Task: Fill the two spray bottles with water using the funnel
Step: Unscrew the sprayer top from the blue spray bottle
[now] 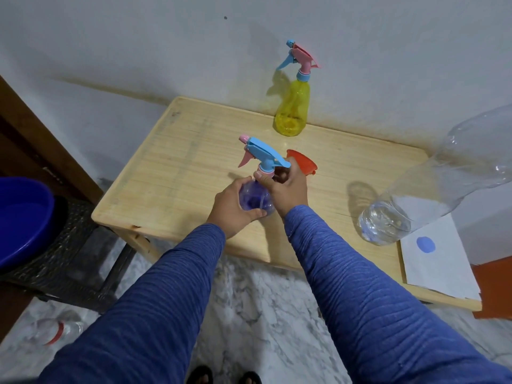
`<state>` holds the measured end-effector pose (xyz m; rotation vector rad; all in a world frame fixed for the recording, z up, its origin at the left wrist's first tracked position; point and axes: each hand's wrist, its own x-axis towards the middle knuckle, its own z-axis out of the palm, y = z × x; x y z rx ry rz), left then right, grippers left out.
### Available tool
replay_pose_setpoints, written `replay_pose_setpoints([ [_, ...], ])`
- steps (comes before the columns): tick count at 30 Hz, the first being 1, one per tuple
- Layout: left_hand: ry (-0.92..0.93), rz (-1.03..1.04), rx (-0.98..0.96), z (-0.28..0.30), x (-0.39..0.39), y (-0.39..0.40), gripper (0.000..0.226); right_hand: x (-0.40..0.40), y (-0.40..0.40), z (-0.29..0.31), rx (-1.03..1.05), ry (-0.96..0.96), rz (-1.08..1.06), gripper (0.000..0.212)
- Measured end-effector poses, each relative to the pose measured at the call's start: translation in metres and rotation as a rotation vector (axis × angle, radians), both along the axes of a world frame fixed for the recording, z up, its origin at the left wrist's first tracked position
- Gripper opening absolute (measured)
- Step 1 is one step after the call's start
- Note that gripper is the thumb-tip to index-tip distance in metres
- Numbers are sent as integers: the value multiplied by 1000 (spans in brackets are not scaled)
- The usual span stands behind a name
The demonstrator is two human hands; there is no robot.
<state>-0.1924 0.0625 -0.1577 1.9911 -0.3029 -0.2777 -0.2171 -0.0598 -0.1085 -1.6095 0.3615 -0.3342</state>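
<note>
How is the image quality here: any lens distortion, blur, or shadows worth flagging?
Head view: wide-angle bending stretches the clear water bottle at the right edge and bows the table; the yellow spray bottle throws a soft shadow on the wall to its left; the centre is sharp, the lower-left floor corner smeared; no harsh glare.

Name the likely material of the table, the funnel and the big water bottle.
Table: probably pale unfinished wood, straight grain lines. Funnel: likely orange plastic, opaque, smooth. Big water bottle: clear thin plastic, see-through with glossy highlights.
</note>
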Motion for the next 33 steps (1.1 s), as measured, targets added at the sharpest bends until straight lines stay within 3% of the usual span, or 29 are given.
replay_pose_setpoints([
  [3, 7, -3, 19, 0, 0, 1, 79, -3, -5, 2, 45, -20, 84, 25],
  [5, 15, -22, 28, 2, 0, 2, 78, -6, -14, 2, -29, -12, 203, 20],
  [7, 21, -32, 28, 4, 0, 3, 76, -8, -20, 4, -69, 30, 296, 27],
  [10, 14, -30, 34, 6, -1, 3, 71, -7, -15, 6, -28, 84, 232, 50],
  [14, 16, -19, 29, 3, -1, 2, 79, -7, -12, 7, -104, 19, 189, 27],
  [18, 6, -23, 26, 2, 0, 3, 84, -9, -11, 5, -24, 45, 190, 40],
  [22, 5, -22, 23, 1, 0, 2, 85, -8, -14, 6, -52, 27, 174, 26],
  [26, 9, -18, 21, 0, 1, 2, 84, -11, -13, 7, 8, 35, 220, 39],
  [30, 7, -20, 18, 1, 0, 1, 83, -9, -15, 7, -10, 25, 174, 26],
  [33, 6, -17, 21, 1, 0, 1, 84, -13, -17, 6, 31, 55, 235, 38],
])
